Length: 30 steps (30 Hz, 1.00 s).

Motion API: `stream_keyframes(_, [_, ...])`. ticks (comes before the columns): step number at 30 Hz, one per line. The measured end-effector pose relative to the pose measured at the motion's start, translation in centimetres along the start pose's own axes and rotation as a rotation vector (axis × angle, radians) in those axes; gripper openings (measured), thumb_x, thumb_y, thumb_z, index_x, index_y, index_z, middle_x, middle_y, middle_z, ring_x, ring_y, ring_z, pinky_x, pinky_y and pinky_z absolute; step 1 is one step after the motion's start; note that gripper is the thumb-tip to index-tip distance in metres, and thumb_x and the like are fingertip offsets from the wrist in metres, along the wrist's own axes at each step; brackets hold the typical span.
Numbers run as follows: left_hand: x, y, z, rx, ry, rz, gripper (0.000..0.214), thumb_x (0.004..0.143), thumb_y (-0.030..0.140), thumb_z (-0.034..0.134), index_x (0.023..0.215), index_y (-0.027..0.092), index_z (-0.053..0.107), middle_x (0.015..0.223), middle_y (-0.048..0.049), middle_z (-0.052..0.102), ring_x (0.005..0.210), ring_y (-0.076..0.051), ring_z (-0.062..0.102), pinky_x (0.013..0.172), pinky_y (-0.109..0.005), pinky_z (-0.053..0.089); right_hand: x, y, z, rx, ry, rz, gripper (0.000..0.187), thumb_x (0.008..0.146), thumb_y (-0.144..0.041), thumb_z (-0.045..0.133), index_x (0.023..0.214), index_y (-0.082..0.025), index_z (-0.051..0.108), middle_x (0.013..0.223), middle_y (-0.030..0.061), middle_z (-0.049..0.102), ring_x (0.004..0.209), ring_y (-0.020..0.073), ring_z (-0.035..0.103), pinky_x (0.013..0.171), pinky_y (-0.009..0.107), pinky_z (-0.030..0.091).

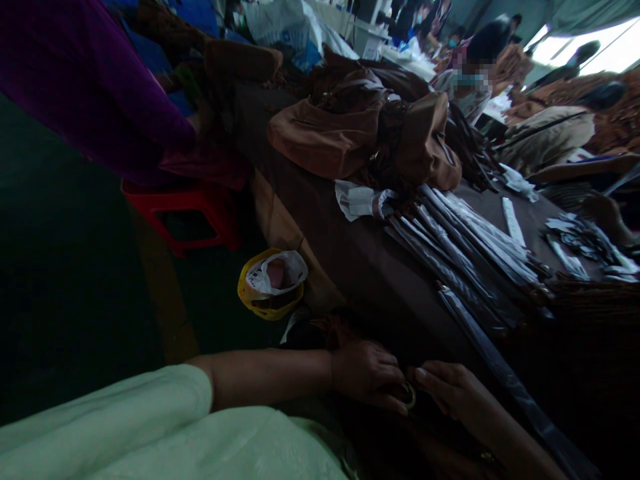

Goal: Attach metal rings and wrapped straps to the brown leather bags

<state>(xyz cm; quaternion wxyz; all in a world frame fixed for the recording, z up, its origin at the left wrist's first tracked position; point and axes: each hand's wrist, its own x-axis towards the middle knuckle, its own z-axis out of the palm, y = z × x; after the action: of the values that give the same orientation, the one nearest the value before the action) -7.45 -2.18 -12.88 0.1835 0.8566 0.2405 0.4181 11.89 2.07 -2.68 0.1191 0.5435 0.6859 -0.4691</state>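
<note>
In the dim lower part of the head view, my left hand is closed, its fingertips gripping a pale metal ring. Close to that ring, my right hand has thumb and forefinger pinched together; whatever lies between them is too dark and small to name. Dark brown material under both hands fades into shadow. A long strap in a clear sleeve runs along the table edge past my right hand. Beyond it lies a bundle of similar plastic-covered straps, with a crumpled white wrapper at one end.
Brown fabric bags are piled on the dark tabletop. A yellow bin with a white liner stands on the floor beside the table. At left, a person in purple sits on a red stool. Other people work at far right.
</note>
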Motion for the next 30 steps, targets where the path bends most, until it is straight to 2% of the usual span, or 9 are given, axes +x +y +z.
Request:
stream_keyframes(5, [-0.2, 0.1, 0.1, -0.036, 0.000, -0.053, 0.046, 0.083, 0.058, 0.056, 0.088, 0.013, 0.064, 0.076, -0.0061, 0.064, 0.070, -0.015, 0.060, 0.063, -0.027, 0.044, -0.1, -0.1, 0.0, -0.018, 0.007, 0.006, 0.049, 0.085, -0.062, 0.042, 0.060, -0.020, 0.044, 0.051, -0.0049, 0.039, 0.048, 0.0093, 0.034, 0.045, 0.024, 0.024])
stream_keyframes(11, [-0.2, 0.3, 0.3, -0.068, -0.028, -0.101, 0.047, 0.081, 0.059, 0.058, 0.088, 0.013, 0.064, 0.078, -0.0062, 0.066, 0.071, -0.015, 0.061, 0.066, -0.027, 0.046, 0.0, -0.2, -0.3, 0.031, -0.076, -0.004, 0.049, 0.083, -0.063, 0.045, 0.061, -0.020, 0.042, 0.052, -0.0063, 0.034, 0.049, 0.0084, 0.028, 0.046, 0.024, 0.021])
stream_keyframes(15, [-0.3, 0.3, 0.3, -0.076, -0.048, -0.064, 0.046, 0.080, 0.059, 0.060, 0.083, 0.013, 0.064, 0.076, -0.0055, 0.066, 0.070, -0.015, 0.061, 0.065, -0.027, 0.045, 0.2, -0.2, -0.5, 0.082, -0.160, 0.004, 0.047, 0.082, -0.061, 0.048, 0.062, -0.019, 0.043, 0.053, -0.0071, 0.031, 0.050, 0.0078, 0.024, 0.045, 0.024, 0.018])
stream_keyframes(21, [-0.7, 0.5, 0.4, -0.075, -0.119, 0.012, 0.049, 0.078, 0.062, 0.060, 0.092, 0.015, 0.066, 0.078, -0.0045, 0.067, 0.073, -0.015, 0.061, 0.066, -0.027, 0.045, -0.1, -1.3, -0.6, -0.009, -0.280, -0.002, 0.041, 0.082, -0.051, 0.053, 0.058, -0.019, 0.041, 0.052, -0.0069, 0.028, 0.049, 0.0077, 0.021, 0.045, 0.025, 0.016])
stream_keyframes(26, [-1.0, 0.5, 0.3, -0.052, -0.157, 0.041, 0.047, 0.078, 0.061, 0.060, 0.092, 0.017, 0.066, 0.079, -0.0048, 0.065, 0.074, -0.014, 0.060, 0.065, -0.027, 0.044, -0.4, -1.7, -0.5, -0.130, -0.292, -0.024, 0.039, 0.082, -0.047, 0.050, 0.057, -0.019, 0.041, 0.053, -0.0063, 0.028, 0.049, 0.0081, 0.022, 0.045, 0.025, 0.016])
stream_keyframes(30, [-1.4, 0.4, 0.5, -0.016, -0.157, 0.062, 0.048, 0.082, 0.063, 0.054, 0.091, 0.017, 0.065, 0.078, -0.0058, 0.063, 0.075, -0.016, 0.059, 0.066, -0.028, 0.043, -0.4, -1.0, -0.1, -0.115, -0.314, -0.026, 0.038, 0.084, -0.047, 0.047, 0.059, -0.019, 0.042, 0.053, -0.0061, 0.031, 0.049, 0.0080, 0.024, 0.045, 0.024, 0.018])
